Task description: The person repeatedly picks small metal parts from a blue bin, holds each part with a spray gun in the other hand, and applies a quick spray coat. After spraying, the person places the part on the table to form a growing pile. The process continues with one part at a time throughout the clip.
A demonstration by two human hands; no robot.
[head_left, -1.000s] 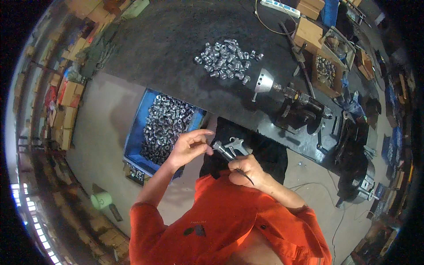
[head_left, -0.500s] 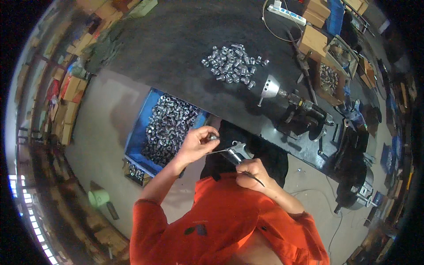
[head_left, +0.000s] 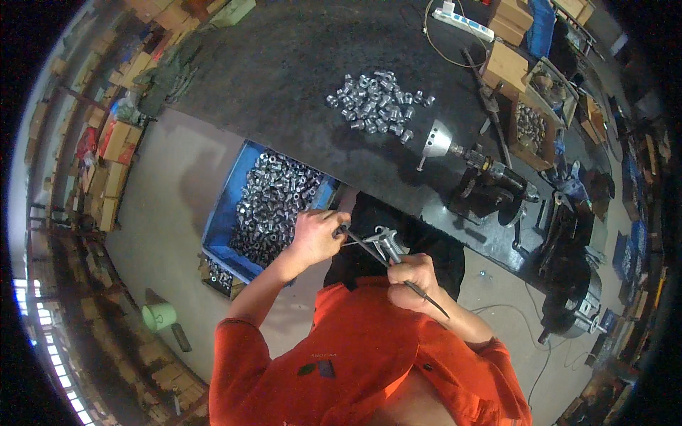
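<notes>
A small metal fitting (head_left: 341,231) is pinched in the fingers of my left hand (head_left: 317,237), which is closed beside the blue bin. My right hand (head_left: 412,279) is closed round a slim dark rod-like tool (head_left: 371,251). One end of that tool meets the fitting, and its tapered other end sticks out behind my right hand. A silver air blow gun (head_left: 388,240) with a thin nozzle sits just above my right hand, over my dark-clad lap. I cannot tell whether my right hand also grips it.
Metal fittings fill a blue bin (head_left: 226,206) left of my hands. On the dark bench (head_left: 270,78) lies a pile of similar fittings (head_left: 376,103). To the right stand a bench-mounted device with a silver cone (head_left: 436,140), cardboard boxes (head_left: 503,69) and a power strip (head_left: 465,25).
The slim dark tool now spans to the fitting; its tapered end reaches farther out behind my right hand. My left hand has turned and shifted slightly, and the blow gun has tilted.
</notes>
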